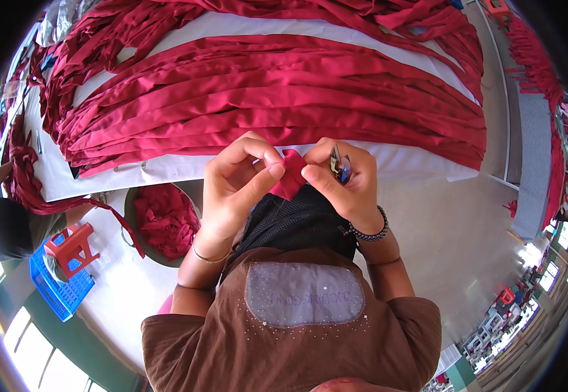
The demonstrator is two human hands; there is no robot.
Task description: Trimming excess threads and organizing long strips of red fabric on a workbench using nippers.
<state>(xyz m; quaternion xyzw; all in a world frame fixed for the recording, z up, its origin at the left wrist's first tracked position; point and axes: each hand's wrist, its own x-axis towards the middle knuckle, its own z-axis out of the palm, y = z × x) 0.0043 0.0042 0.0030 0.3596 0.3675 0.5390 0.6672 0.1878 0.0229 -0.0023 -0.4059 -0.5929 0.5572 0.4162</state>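
White bench, long red fabric strips; near its edge my left fingers and right fingers pinch small red cloth piece; right-palmed shiny tool could snag it if grip shifts.

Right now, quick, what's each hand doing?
Left hand: closed, pinching the red cloth.
Right hand: closed around a shiny thing, also at the cloth's edge.

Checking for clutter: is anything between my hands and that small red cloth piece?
Nothing visible: your left hand pinches the red cloth piece, and your right hand is at its right edge. The shiny object it holds sits aside.
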